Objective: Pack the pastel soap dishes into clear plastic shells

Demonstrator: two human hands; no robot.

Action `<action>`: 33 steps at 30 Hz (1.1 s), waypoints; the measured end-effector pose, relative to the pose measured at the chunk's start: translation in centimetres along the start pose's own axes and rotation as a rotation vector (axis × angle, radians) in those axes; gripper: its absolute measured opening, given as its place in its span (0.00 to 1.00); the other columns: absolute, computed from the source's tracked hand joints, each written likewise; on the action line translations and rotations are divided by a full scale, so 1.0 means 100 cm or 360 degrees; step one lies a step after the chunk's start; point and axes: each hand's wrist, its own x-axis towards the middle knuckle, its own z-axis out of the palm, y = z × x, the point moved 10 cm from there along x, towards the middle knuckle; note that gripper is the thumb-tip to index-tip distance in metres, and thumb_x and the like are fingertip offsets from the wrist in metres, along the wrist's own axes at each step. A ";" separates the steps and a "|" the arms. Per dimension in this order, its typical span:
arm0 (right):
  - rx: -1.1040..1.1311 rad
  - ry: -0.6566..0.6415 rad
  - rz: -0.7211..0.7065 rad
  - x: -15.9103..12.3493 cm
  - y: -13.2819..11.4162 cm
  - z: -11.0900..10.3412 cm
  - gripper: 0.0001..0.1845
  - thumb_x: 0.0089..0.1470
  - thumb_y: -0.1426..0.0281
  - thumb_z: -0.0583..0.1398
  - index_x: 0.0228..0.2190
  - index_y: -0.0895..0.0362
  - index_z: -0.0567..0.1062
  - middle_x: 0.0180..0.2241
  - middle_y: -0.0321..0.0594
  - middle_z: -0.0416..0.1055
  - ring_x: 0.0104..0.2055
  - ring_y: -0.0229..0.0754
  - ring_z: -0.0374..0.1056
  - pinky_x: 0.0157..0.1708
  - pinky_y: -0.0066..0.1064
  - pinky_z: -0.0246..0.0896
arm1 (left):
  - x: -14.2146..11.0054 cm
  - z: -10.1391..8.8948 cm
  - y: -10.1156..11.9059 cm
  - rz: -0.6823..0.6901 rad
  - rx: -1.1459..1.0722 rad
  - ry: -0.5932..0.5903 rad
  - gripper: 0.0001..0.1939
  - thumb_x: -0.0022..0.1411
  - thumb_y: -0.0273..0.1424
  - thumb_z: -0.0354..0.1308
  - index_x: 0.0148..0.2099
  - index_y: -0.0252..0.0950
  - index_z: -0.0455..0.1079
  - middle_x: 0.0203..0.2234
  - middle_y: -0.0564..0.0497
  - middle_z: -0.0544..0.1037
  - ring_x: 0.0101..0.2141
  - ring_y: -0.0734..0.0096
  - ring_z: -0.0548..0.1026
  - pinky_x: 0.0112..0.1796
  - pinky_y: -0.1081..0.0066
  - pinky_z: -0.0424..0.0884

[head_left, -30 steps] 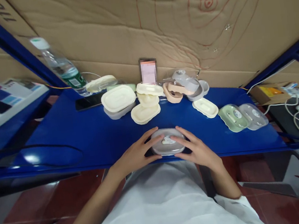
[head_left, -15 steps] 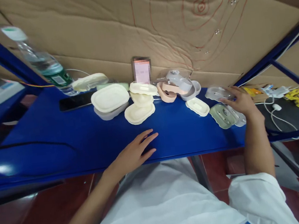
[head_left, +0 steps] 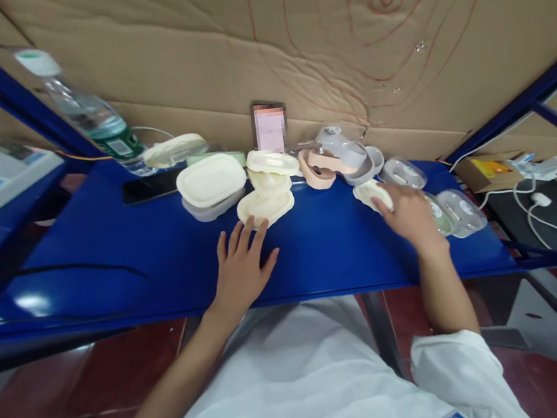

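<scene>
My left hand [head_left: 242, 263] is spread over the blue tabletop, palm down and holding nothing. Its fingertips come up to the near edge of a cream oval dish [head_left: 265, 207]. Over on the right, my right hand [head_left: 410, 214] closes around the right end of a small cream soap dish [head_left: 368, 192], the thumb lying over it. Its other fingers are partly hidden. Beyond the wrist lie a pale green soap dish [head_left: 440, 213], partly covered by the hand, and clear lids [head_left: 463, 213]. Another clear lid [head_left: 404, 173] rests behind my right hand.
Cream containers [head_left: 211, 180] are stacked left of centre, with peach dish parts [head_left: 318, 171] and a grey one [head_left: 361, 167] at the back. A phone [head_left: 270, 128] leans on the cardboard. A water bottle [head_left: 103, 125] and dark phone-like slab [head_left: 148, 187] stand left. Cables [head_left: 524, 204] lie right.
My right hand has moved left from the clear lid to the small cream soap dish. My left hand has turned and reached forward to the cream oval dish. The view has shifted slightly.
</scene>
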 end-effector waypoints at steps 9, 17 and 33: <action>0.0288 -0.0188 -0.0320 0.000 -0.061 0.027 0.25 0.76 0.57 0.51 0.59 0.57 0.77 0.56 0.51 0.80 0.57 0.57 0.75 0.57 0.49 0.64 | -0.002 -0.007 -0.001 -0.0001 0.0129 0.0033 0.24 0.76 0.39 0.56 0.69 0.38 0.70 0.59 0.33 0.76 0.58 0.39 0.74 0.59 0.41 0.70; -0.0003 -0.0011 -0.0236 0.052 -0.038 0.034 0.23 0.67 0.68 0.60 0.61 0.61 0.76 0.68 0.58 0.69 0.70 0.68 0.60 0.65 0.63 0.55 | -0.004 -0.005 0.000 0.0051 0.0110 0.0040 0.25 0.76 0.38 0.55 0.70 0.40 0.67 0.62 0.34 0.73 0.58 0.39 0.74 0.57 0.42 0.71; 0.0320 0.0208 -0.0143 0.046 -0.004 0.013 0.19 0.73 0.67 0.53 0.54 0.57 0.80 0.59 0.51 0.78 0.69 0.59 0.64 0.67 0.53 0.56 | -0.003 -0.005 -0.002 -0.0022 -0.0003 0.0023 0.26 0.76 0.39 0.56 0.72 0.40 0.66 0.69 0.31 0.66 0.65 0.35 0.70 0.62 0.36 0.66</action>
